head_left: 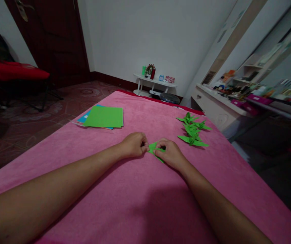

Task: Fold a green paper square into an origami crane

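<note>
A small folded piece of green paper (152,147) lies low over the pink cloth between my two hands. My left hand (134,145) pinches its left tip, fingers curled and closed. On the other side, my right hand (171,153) has thumb and fingers closed on the paper's right part, hiding some of the folds. To the right sit several folded green paper figures (192,130) with pointed ends, bunched close together. A stack of square paper sheets (104,117) rests at the left, a green sheet on top and blue edges showing beneath.
The pink-covered surface (104,203) spreads under both arms. Behind it, a small white shelf table (158,81) holds a plant and boxes. A cluttered white dresser (219,103) stands at right; a chair with a red cover (15,72) is at left.
</note>
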A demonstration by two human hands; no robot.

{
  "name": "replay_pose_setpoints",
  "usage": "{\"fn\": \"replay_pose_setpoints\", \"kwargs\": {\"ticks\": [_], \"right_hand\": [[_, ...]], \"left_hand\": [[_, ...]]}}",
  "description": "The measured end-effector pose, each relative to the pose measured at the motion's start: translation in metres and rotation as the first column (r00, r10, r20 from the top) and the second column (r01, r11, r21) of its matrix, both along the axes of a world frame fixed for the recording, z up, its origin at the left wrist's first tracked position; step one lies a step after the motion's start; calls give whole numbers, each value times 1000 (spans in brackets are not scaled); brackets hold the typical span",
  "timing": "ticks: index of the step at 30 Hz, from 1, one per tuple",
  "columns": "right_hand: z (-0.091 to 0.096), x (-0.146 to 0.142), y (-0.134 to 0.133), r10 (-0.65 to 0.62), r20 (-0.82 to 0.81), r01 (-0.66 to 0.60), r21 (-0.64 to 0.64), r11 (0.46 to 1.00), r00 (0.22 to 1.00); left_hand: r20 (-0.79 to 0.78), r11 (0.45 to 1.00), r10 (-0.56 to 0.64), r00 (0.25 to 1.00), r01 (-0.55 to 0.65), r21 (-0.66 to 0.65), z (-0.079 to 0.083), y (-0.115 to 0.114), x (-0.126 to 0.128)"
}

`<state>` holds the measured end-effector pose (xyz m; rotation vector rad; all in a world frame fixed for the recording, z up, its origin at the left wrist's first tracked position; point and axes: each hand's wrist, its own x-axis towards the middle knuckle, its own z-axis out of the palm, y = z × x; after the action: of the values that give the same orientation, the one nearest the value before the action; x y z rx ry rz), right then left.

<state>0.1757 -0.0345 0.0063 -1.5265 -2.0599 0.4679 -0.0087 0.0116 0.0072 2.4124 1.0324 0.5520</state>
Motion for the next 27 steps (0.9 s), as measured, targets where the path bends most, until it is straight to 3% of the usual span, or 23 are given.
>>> {"fn": "replay_pose_setpoints", "kwargs": {"ticks": [12, 21, 27], "right_hand": [[-3, -2, 1, -29, 7, 29, 10, 1000, 1000], [-4, -1, 1, -18, -8, 18, 14, 1000, 1000], [-3, -2, 1, -35, 2, 35, 9, 999, 999]], "left_hand": [[28, 997, -18, 999, 16, 75, -1, -1, -2], [119, 997, -75, 990, 74, 14, -4, 4, -9], [118, 999, -23, 993, 29, -45, -3, 4, -7]]}}
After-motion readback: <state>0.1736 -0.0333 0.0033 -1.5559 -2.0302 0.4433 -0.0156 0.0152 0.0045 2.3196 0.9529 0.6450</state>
